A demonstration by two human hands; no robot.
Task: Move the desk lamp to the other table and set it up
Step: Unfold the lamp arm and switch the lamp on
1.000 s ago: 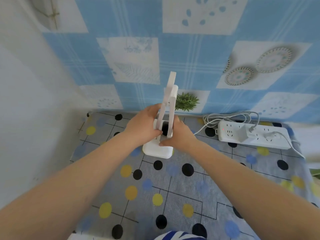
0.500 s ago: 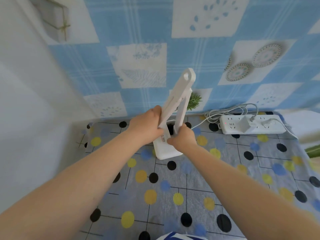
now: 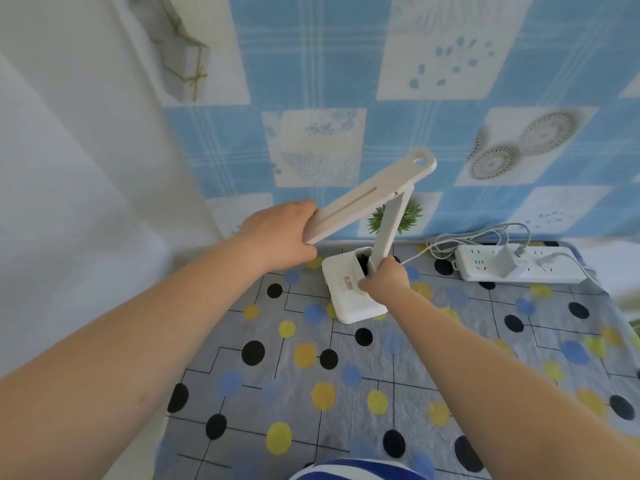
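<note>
A white folding desk lamp (image 3: pixel 367 199) stands on the table with the dotted cloth (image 3: pixel 346 375), close to the wall. Its square base (image 3: pixel 341 289) rests flat on the cloth. The arm rises upright from the base, and the flat light head slopes down to the left from the top hinge. My left hand (image 3: pixel 280 237) grips the lower free end of the light head. My right hand (image 3: pixel 384 280) holds the foot of the arm where it meets the base.
A white power strip (image 3: pixel 519 268) with a plugged-in adapter and coiled white cables (image 3: pixel 478 237) lies to the right along the wall. A small green plant (image 3: pixel 394 216) stands behind the lamp. A white wall closes the left side.
The lamp head, folded against the arm a second ago, has swung out and down to the left in my left hand. My right hand stayed at the arm's foot.
</note>
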